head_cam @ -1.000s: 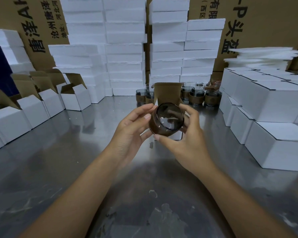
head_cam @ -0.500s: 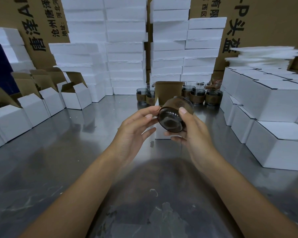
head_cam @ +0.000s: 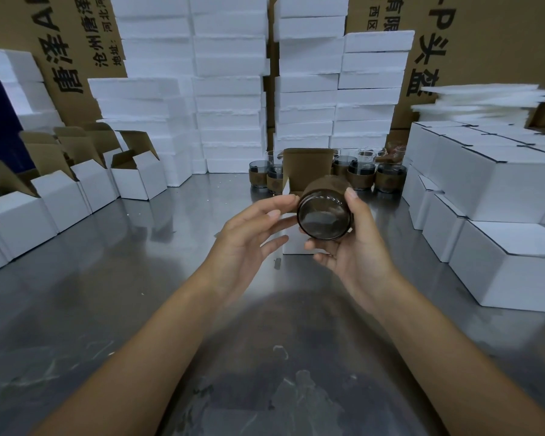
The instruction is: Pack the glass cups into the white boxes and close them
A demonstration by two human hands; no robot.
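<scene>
A smoky glass cup (head_cam: 324,215) with a brown sleeve lies on its side in the air, one round end facing me. My right hand (head_cam: 356,247) grips it, fingers curled round its right side and underside. My left hand (head_cam: 252,228) is beside it with straight fingers, the fingertips touching the cup's left edge. Just behind the cup stands an open white box (head_cam: 296,243) with its brown flap (head_cam: 307,165) raised. Several more glass cups (head_cam: 361,169) wait in a row at the back of the steel table.
Open white boxes (head_cam: 139,177) line the left side. Closed white boxes (head_cam: 510,259) are stacked on the right. White foam blocks (head_cam: 230,89) and large cardboard cartons (head_cam: 485,42) fill the back. The steel tabletop (head_cam: 139,294) stretches between them.
The cup has tipped and shifted right, deeper into my right hand. My left hand has let go its hold and now only touches the cup's edge with its fingertips.
</scene>
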